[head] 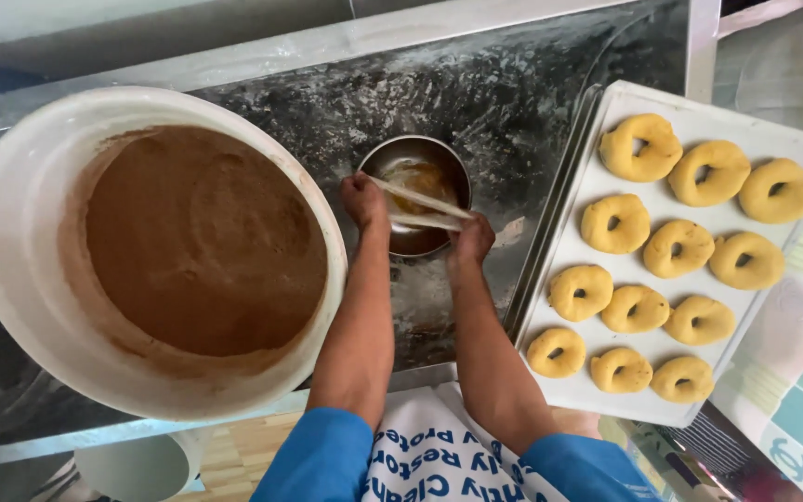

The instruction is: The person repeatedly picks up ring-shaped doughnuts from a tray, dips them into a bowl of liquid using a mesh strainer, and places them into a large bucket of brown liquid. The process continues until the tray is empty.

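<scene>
Head view: twelve dough rings (pixel 616 223) on one tray (pixel 576 395), two hands over one bowl (pixel 400 153).

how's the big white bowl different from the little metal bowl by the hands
The big white bowl is far wider and opaque white; the little metal bowl is small and shiny grey. The white bowl is filled with smooth brown powder, while the metal bowl holds only a little yellowish stuff. The left hand and right hand stretch a pale dough strip over the metal bowl; the white one is untouched. Both are round and sit on the floured counter.
</scene>
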